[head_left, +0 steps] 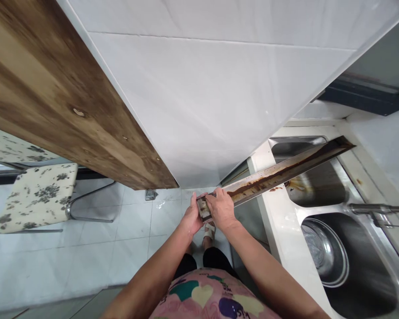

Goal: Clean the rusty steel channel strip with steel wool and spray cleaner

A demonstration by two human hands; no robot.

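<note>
A long, narrow metal trough [269,179], much like a range-hood grease tray, is streaked inside with brown grease. It slants from my hands across the counter, its far end above the sink basins. My left hand [191,217] is closed around its near end, thumb along the side. My right hand [222,208] bends over the trough just beside the left, fingers curled down inside it. A small dark patch shows by the right fingertips; whether it is a scrubber or grease I cannot tell.
Right of me is a steel sink [359,270] with a metal strainer bowl [326,252] in the near basin and a faucet [379,208]. Brown drips mark the pale counter [269,208]. A white wall panel [202,97] stands ahead; a floral chair [40,197] is at left.
</note>
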